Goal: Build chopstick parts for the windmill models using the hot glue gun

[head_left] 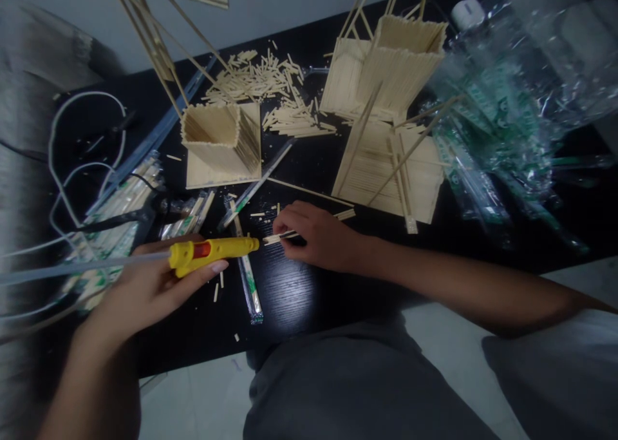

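Note:
My left hand is closed around a yellow hot glue gun, with a long translucent glue stick running out of its back. The gun's nozzle points right, close to the tips of a few short wooden sticks. Those sticks are pinched in my right hand, whose curled fingers hide their other ends. Below the nozzle lies a wrapped pair of chopsticks. Beyond my hands stands a square box built of sticks on a flat stick base.
A larger stick structure and a flat stick panel are at the right. Cut stick pieces are heaped at the back. Plastic wrappers cover the right side; a white cable loops at the left of the black table.

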`<state>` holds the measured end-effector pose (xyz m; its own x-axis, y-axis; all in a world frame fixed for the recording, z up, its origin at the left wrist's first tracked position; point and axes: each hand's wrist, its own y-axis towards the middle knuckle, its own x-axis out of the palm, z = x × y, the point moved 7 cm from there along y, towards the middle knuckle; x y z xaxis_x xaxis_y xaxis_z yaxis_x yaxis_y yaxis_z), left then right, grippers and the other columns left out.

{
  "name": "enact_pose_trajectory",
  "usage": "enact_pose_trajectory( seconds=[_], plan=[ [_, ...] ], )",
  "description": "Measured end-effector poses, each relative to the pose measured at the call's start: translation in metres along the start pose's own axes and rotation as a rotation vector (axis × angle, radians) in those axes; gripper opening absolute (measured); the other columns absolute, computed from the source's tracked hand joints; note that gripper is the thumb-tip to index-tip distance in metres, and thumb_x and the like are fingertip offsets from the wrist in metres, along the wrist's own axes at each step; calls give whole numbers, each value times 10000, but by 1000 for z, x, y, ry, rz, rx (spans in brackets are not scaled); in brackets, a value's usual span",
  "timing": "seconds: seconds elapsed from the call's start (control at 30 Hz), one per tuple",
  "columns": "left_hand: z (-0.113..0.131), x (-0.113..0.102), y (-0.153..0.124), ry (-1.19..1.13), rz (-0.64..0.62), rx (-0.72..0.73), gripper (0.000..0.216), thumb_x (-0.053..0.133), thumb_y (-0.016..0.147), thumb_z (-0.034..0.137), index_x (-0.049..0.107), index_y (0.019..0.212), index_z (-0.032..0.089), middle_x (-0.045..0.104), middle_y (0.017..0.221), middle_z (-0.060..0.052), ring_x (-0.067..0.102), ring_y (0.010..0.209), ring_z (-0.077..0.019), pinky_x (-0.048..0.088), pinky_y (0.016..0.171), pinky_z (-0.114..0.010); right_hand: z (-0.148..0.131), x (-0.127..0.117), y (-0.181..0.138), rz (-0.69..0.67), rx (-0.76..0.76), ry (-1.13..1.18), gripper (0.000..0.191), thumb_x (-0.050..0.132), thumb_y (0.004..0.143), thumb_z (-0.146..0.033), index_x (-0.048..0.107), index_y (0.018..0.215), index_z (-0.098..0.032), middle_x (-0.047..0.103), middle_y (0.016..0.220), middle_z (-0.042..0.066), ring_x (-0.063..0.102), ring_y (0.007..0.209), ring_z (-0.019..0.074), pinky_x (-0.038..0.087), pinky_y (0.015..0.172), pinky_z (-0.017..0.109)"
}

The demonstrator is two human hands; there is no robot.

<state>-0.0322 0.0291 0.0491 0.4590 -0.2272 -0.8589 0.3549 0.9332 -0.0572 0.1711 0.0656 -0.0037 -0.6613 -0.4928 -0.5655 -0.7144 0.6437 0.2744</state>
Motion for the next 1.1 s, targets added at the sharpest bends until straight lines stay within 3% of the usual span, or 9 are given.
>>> enact_pose_trajectory(
  seconds=[0.4,0.57,0.7,1.1],
  plan=[
    [-3,15,0,-50,-59,-39,262,643,892,482,728,833,241,703,745,10,634,607,-81,479,509,-170,1,1,0,-8,19,0,113,530,882,-80,527,916,-188,633,964,63,545,950,183,452,891,330],
    [-5,11,0,-45,-68,-58,353,655,878,519,723,766,192,661,657,25,566,511,-50,430,473,-153,0,0,0,-22,21,-3,123,526,878,-74,523,916,-191,633,969,64,552,952,181,450,901,320],
    [-9,10,-1,-9,-70,-93,369,655,873,548,742,829,193,718,751,6,631,599,-76,485,546,-165,-2,-1,0,0,-15,-14,134,528,865,-62,526,913,-187,633,947,62,548,939,185,449,885,320],
    [-1,14,3,-24,-38,-36,249,652,891,478,702,821,244,695,753,30,618,604,-71,478,533,-165,0,0,0,-3,9,-17,144,536,855,-59,523,927,-183,627,963,72,545,936,192,460,870,323]
  ],
)
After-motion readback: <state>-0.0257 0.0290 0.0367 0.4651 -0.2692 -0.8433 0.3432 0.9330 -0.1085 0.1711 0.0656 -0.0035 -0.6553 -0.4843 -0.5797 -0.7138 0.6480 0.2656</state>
